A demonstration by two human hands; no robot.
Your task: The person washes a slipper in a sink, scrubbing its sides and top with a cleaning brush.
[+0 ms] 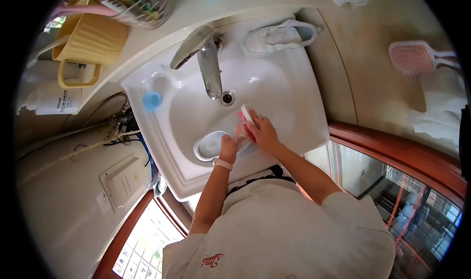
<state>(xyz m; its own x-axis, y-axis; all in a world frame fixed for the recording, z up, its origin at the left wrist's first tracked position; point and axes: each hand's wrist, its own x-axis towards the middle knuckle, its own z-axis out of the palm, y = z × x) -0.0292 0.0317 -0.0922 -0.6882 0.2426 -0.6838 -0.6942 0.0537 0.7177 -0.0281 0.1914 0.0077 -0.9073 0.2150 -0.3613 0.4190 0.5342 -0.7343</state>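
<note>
My left hand (229, 147), with a pale band on its wrist, is closed on a white shoe (210, 145) over the near side of the basin. The shoe's rounded end points left, and its other end is partly covered by my hands. In my right hand (264, 133) is a scrub brush (247, 113) with a white back and a red-pink part below. The brush is at the right end of the shoe, close to my left fingers; whether it touches the shoe is hard to see. A second white shoe (274, 38) lies on the sink's back right corner.
The white sink (299, 97) has a metal faucet (210, 68) above its drain (227, 98). A blue round item (152, 100) sits on the left rim. Yellow cups (93, 36) and a white bottle (56, 97) stand left. A pink hairbrush (412, 58) lies right.
</note>
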